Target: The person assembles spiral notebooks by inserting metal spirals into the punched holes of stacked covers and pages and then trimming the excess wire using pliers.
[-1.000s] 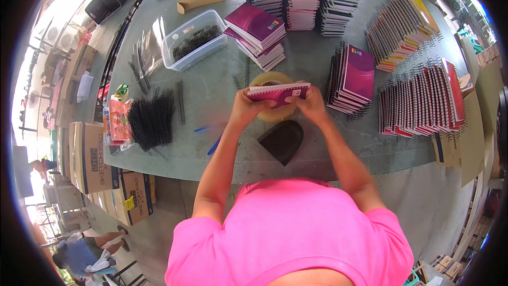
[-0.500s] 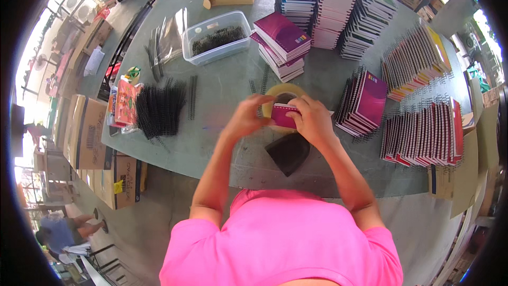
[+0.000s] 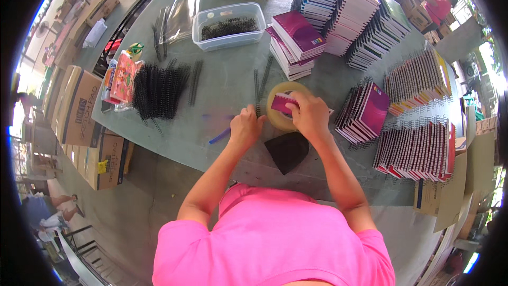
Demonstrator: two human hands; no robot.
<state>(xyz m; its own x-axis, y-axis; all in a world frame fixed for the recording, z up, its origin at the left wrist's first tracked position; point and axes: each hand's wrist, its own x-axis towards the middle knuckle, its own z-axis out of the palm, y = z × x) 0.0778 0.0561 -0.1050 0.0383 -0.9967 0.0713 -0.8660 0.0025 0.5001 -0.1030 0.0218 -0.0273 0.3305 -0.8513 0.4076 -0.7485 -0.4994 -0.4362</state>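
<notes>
My right hand (image 3: pixel 311 117) holds a small magenta spiral notebook (image 3: pixel 281 104) over a wide roll of clear tape (image 3: pixel 275 119) on the grey-green table (image 3: pixel 222 90). My left hand (image 3: pixel 245 128) is off the notebook, to the left of it. Its curled fingertips pinch the near end of a thin black binding coil (image 3: pixel 257 89) that lies on the table. A black pouch (image 3: pixel 288 151) sits just below both hands, and a blue pen (image 3: pixel 219 136) lies left of my left hand.
A heap of black coils (image 3: pixel 159 89) and a colourful packet (image 3: pixel 123 77) lie at left. At the back are a clear tub (image 3: pixel 228 26) and magenta notebook stacks (image 3: pixel 296 42). Fanned notebook rows (image 3: pixel 418 148) fill the right. Cardboard cartons (image 3: pixel 79 106) stand on the floor.
Both hands held the notebook before. My left hand has let go and moved left to the coil, while my right hand lowered the notebook onto the tape roll.
</notes>
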